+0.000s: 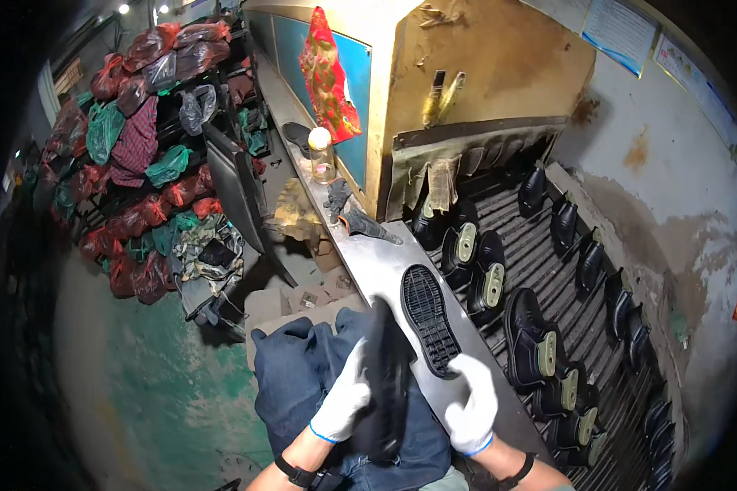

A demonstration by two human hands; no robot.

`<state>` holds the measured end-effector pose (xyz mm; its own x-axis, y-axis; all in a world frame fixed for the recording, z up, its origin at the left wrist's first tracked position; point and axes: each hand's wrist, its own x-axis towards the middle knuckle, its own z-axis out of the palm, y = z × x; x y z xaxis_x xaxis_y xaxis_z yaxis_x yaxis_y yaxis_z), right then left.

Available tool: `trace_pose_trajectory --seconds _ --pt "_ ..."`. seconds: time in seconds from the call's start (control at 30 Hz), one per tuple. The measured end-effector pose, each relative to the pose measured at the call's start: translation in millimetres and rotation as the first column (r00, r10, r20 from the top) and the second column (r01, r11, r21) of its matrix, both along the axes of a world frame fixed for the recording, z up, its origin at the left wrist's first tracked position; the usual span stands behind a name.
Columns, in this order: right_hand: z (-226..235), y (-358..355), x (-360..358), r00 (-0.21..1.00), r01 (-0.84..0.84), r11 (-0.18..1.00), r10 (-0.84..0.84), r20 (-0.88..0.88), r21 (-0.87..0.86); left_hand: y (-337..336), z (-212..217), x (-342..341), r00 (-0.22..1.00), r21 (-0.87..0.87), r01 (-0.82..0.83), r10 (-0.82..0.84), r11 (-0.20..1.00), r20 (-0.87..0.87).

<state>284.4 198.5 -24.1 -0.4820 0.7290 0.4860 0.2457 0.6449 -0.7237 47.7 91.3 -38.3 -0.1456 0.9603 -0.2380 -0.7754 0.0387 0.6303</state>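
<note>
My left hand (345,401), in a white glove, is closed on a black shoe sole (385,380) held upright over my lap; motion blurs its outline. A second black shoe sole (428,319) lies with its ridged, gridded face up on the metal ledge (389,266). At that sole's near end is my right hand (472,405), also in a white glove. Its thumb and fingers are apart with nothing seen between them, and I cannot tell whether the fingertips touch the sole. Blue denim cloth (303,368) covers my lap under the held sole.
Black shoes on lasts (540,348) stand in rows on the slatted conveyor (508,217) at right, below a machine housing (483,65). Along the ledge are dark gloves (360,221) and a jar (322,159). A rack of bagged items (131,213) stands at far left.
</note>
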Motion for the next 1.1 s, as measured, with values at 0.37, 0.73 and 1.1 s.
trace_pose_trajectory --seconds 0.37,0.73,1.1 --pt "-165.8 265.3 12.6 0.836 0.357 0.547 -0.549 -0.002 -0.757 -66.7 31.9 -35.4 0.671 -0.002 -0.224 0.152 0.975 -0.726" --pt "-30.7 89.7 56.4 0.441 -0.793 0.335 -0.259 -0.859 -0.508 -59.7 32.3 -78.9 0.943 0.067 0.064 -0.038 0.996 -0.332" --pt "-17.0 -27.2 -6.4 0.796 -0.555 0.355 -0.036 -0.605 -0.752 -42.6 34.2 -73.8 0.892 0.148 -0.035 0.098 0.988 -0.441"
